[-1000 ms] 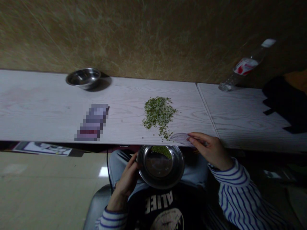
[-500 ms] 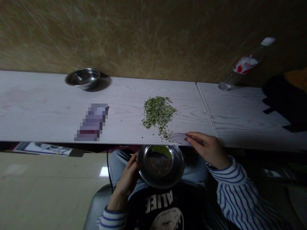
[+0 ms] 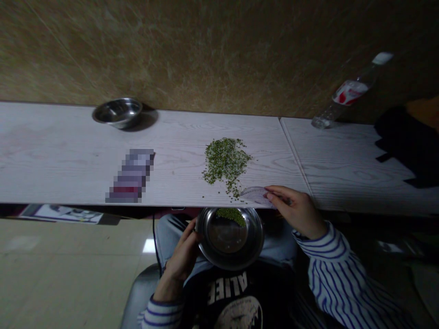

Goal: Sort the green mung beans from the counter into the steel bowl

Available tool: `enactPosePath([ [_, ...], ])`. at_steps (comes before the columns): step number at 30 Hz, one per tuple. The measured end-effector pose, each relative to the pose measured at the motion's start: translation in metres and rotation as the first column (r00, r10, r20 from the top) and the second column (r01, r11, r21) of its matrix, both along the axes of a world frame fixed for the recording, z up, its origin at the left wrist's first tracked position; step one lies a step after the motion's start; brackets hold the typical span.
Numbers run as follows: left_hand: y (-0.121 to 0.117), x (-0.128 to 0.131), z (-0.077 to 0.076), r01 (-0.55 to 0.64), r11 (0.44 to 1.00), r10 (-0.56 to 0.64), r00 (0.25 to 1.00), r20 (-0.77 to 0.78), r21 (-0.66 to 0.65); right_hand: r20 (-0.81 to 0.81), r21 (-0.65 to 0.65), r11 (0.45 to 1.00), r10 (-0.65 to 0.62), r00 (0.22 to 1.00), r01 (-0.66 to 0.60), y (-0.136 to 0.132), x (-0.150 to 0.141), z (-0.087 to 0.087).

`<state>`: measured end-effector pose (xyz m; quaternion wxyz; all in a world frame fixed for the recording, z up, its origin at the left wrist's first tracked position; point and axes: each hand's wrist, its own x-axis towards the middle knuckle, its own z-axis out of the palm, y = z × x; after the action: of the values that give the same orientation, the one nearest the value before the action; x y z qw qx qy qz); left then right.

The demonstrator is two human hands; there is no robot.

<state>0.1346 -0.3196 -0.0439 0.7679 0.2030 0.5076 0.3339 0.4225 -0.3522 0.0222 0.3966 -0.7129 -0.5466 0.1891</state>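
Note:
My left hand [image 3: 186, 250] grips the left rim of a steel bowl [image 3: 255, 249], which sits over my lap just below the table's front edge. Small green beans [image 3: 230, 214] lie inside it, gathered toward the table side. Between the thumb and fingers of my right hand [image 3: 297, 208] is a clear protractor [image 3: 255, 194], its curved edge toward the table's middle. Its left tip is close to a thin trail of beans. A larger spread of green beans [image 3: 224, 160] covers the tabletop beyond it.
A second steel bowl [image 3: 118, 114] stands near the wall at left. A blurred-out flat object [image 3: 132, 176] lies in front of it. On the right are a plastic bottle [image 3: 350, 93] with a white cap and a dark bag-like item [image 3: 404, 141]. A seam [image 3: 295, 153] crosses the white table.
My right hand and the protractor have shifted very slightly up, away from the table's front edge. The left hand, the bowl and the beans look unchanged.

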Motion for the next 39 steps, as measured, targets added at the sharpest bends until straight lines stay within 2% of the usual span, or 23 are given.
enactPosePath([
  [10, 0.0, -0.004, -0.012, 0.004, 0.999, -0.006, 0.999, 0.041, 0.054, 0.029, 0.004, 1.0, 0.01, 1.0, -0.01, 0.004, 0.003, -0.003],
  [25, 0.001, -0.004, -0.008, 0.028, 0.999, -0.028, 1.0, -0.003, 0.044, -0.002, 0.017, 0.999, 0.039, 0.999, -0.039, 0.008, -0.005, -0.005],
  [33, 0.0, -0.008, -0.009, 0.01, 0.999, -0.011, 1.0, 0.011, 0.045, 0.013, 0.033, 0.999, 0.009, 1.0, -0.009, 0.018, 0.002, -0.004],
  [39, 0.002, -0.004, -0.005, -0.006, 0.999, 0.007, 1.0, -0.01, 0.044, 0.008, 0.043, 0.999, -0.005, 1.0, 0.005, 0.023, 0.005, -0.002],
])
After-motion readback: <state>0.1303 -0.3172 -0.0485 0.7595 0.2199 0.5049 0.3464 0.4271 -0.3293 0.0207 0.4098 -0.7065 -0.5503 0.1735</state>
